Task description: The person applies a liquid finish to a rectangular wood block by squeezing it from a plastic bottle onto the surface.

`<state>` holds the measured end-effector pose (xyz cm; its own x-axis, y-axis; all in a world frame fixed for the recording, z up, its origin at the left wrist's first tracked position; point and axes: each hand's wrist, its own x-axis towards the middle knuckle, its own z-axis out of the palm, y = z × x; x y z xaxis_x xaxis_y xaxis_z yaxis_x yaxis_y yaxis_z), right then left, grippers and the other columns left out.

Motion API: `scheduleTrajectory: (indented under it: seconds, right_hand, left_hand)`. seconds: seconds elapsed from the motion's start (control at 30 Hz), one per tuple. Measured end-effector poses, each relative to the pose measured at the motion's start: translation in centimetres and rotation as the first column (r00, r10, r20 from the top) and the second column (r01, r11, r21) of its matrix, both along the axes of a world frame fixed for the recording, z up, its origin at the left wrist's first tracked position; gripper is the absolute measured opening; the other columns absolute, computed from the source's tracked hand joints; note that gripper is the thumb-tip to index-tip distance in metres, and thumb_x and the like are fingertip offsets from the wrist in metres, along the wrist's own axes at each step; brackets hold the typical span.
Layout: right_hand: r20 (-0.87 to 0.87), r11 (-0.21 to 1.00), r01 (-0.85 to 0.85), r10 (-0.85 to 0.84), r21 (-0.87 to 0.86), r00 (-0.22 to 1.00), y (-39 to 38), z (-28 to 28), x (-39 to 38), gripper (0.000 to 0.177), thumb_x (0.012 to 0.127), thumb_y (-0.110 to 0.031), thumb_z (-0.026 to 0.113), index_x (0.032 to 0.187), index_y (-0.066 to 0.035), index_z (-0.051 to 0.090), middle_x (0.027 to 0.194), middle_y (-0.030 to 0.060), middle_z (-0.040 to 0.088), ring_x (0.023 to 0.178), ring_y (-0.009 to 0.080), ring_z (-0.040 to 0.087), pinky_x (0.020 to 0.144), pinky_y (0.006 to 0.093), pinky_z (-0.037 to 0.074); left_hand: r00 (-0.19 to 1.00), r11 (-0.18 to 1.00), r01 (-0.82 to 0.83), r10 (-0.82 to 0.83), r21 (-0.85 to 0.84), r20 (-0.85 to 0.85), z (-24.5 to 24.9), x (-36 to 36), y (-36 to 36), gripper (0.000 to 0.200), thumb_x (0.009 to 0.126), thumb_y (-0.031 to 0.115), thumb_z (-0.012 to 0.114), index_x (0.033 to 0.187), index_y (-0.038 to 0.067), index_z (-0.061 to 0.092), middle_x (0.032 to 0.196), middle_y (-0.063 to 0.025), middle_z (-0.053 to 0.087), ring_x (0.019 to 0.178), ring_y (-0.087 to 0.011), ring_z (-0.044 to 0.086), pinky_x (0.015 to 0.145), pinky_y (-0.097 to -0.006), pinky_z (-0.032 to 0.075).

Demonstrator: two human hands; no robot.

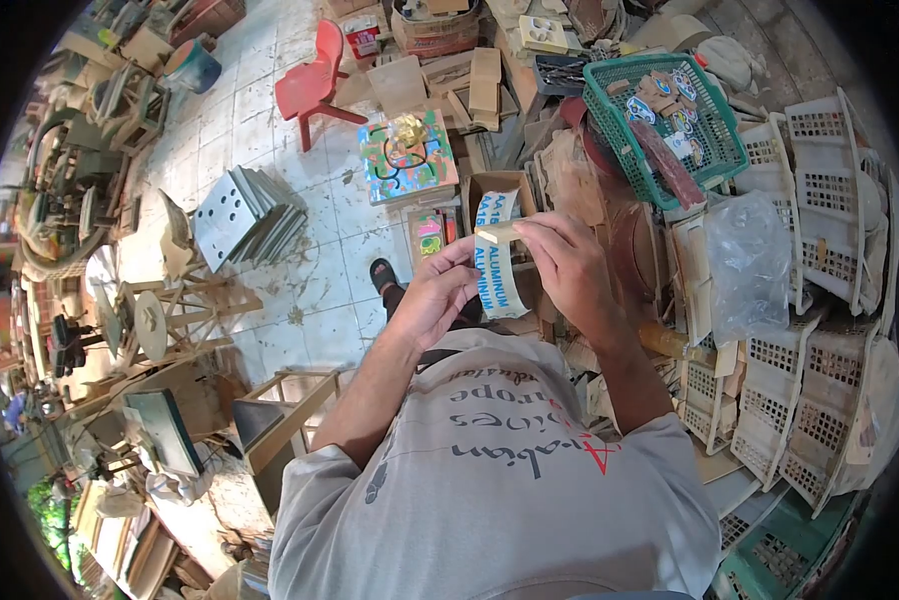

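A curved strip of sandpaper (497,282), white on the back with blue "ALUMINUM" print, hangs in front of my chest. My left hand (438,292) is closed, its fingertips gripping the strip's left edge. Across the strip lies a small pale wooden piece (498,233), pinched between the thumb and fingers of my right hand (573,272). The wood appears to touch the sandpaper. Beneath the hands, an open cardboard box (515,184) is partly hidden by the strip.
A green basket (610,130) with painted pieces stands at the upper right, near stacked pale plastic crates (825,200). On the tiled floor are a red chair (308,88), a colourful box (385,183) and a stack of grey panels (238,215). Wooden frames and machines line the left.
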<state>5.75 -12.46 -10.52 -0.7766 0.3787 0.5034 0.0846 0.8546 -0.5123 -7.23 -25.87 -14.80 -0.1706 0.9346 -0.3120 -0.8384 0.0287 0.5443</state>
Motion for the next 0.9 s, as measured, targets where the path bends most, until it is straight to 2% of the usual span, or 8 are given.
scheduleTrajectory:
  seconds: [0.17, 0.43, 0.6, 0.7, 0.77, 0.9]
  right_hand:
    - [0.027, 0.998, -0.052, 0.053, -0.023, 0.998, -0.6, -0.2, 0.1, 0.021, 0.073, 0.004, 0.058, 0.093, -0.001, 0.058, 0.086, 0.0094, 0.056, 0.080, 0.0268, 0.055, 0.068, 0.0351, 0.046]
    - [-0.050, 0.997, 0.077, -0.077, 0.002, 0.996, 0.4, -0.3, -0.9, 0.022, 0.072, 0.004, 0.058, 0.093, -0.002, 0.059, 0.086, 0.0092, 0.056, 0.080, 0.0265, 0.055, 0.068, 0.0351, 0.046]
    - [-0.010, 1.000, 0.012, -0.012, -0.007, 1.000, -0.8, -0.4, -0.3, 0.023, 0.071, 0.004, 0.059, 0.093, -0.002, 0.059, 0.086, 0.0100, 0.056, 0.080, 0.0269, 0.055, 0.068, 0.0352, 0.045]
    - [0.030, 0.999, -0.018, 0.019, -0.033, 0.999, -0.9, -0.6, -0.1, 0.022, 0.071, 0.002, 0.059, 0.093, -0.002, 0.059, 0.087, 0.0097, 0.056, 0.080, 0.0271, 0.055, 0.068, 0.0354, 0.045]
    - [-0.017, 0.997, 0.062, -0.063, -0.050, 0.998, -0.4, -0.6, -0.5, 0.020, 0.073, 0.002, 0.058, 0.093, -0.002, 0.059, 0.087, 0.0095, 0.056, 0.080, 0.0273, 0.055, 0.069, 0.0355, 0.045]
    - [-0.003, 0.996, 0.086, -0.086, -0.028, 0.996, -0.2, -0.6, -1.0, 0.020, 0.074, 0.002, 0.058, 0.093, -0.002, 0.058, 0.087, 0.0096, 0.056, 0.080, 0.0276, 0.055, 0.069, 0.0355, 0.045]
  left_hand:
    - [0.999, 1.000, -0.023, 0.022, 0.014, 0.033, 0.7, -0.2, -0.1, 0.048, 0.078, -0.012, 0.037, 0.126, -0.003, 0.039, 0.117, -0.0115, 0.052, 0.102, -0.0148, 0.055, 0.089, -0.0269, 0.045]
    - [0.999, 0.999, 0.036, -0.036, 0.012, -0.004, 0.5, -0.3, -0.3, 0.050, 0.078, -0.013, 0.036, 0.126, -0.003, 0.038, 0.118, -0.0111, 0.052, 0.104, -0.0150, 0.054, 0.089, -0.0273, 0.045]
    - [0.999, 0.999, -0.036, 0.035, 0.018, 0.030, 0.7, -0.1, -0.1, 0.048, 0.078, -0.013, 0.036, 0.125, -0.002, 0.040, 0.117, -0.0105, 0.053, 0.102, -0.0149, 0.055, 0.087, -0.0272, 0.046]
    - [0.999, 1.000, 0.010, -0.010, 0.022, 0.031, 0.5, -0.2, -0.4, 0.048, 0.078, -0.013, 0.037, 0.125, -0.002, 0.040, 0.117, -0.0104, 0.053, 0.101, -0.0149, 0.056, 0.086, -0.0269, 0.047]
    - [0.999, 0.999, 0.029, -0.030, 0.021, 0.014, 0.2, -0.2, -0.5, 0.049, 0.077, -0.013, 0.037, 0.125, -0.002, 0.040, 0.117, -0.0106, 0.053, 0.101, -0.0153, 0.056, 0.087, -0.0274, 0.047]
    - [1.000, 0.999, 0.006, -0.007, 0.036, 0.013, 1.0, -0.1, -0.2, 0.050, 0.077, -0.013, 0.038, 0.126, -0.003, 0.038, 0.117, -0.0109, 0.053, 0.101, -0.0157, 0.055, 0.088, -0.0285, 0.046]
